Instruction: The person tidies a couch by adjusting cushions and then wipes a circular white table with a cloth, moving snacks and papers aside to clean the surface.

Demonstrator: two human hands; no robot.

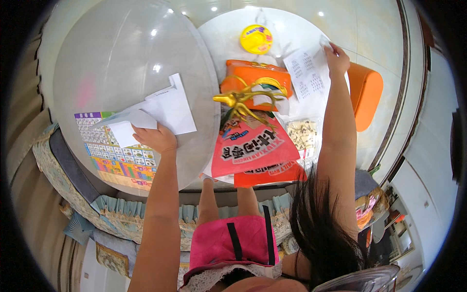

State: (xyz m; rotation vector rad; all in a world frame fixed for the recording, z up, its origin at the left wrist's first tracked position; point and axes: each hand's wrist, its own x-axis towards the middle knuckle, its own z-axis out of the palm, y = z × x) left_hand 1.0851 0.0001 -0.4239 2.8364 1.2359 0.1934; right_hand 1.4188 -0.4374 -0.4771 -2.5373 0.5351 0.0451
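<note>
My left hand [158, 138] is at the left round table, its fingers on loose folded white papers [173, 111]. One sheet [133, 117] curls up over the fingertips. Beneath the papers lies a colourful printed learning chart [124, 157]. At the far right edge of the marble-look table, my right hand [337, 60] pinches a small, thin, whitish piece [324, 41]; its material is unclear. Near that hand a printed white sheet [304, 75] lies flat.
Between the hands are a golden deer-head ornament [233, 98], an orange box-like pack [257, 76], pink-red snack bags [251, 151] and a round yellow tub [256, 39]. A clear food tray [303, 133] lies right; an orange bin-like container [366, 96] stands beyond. A patterned sofa [120, 221] runs close by.
</note>
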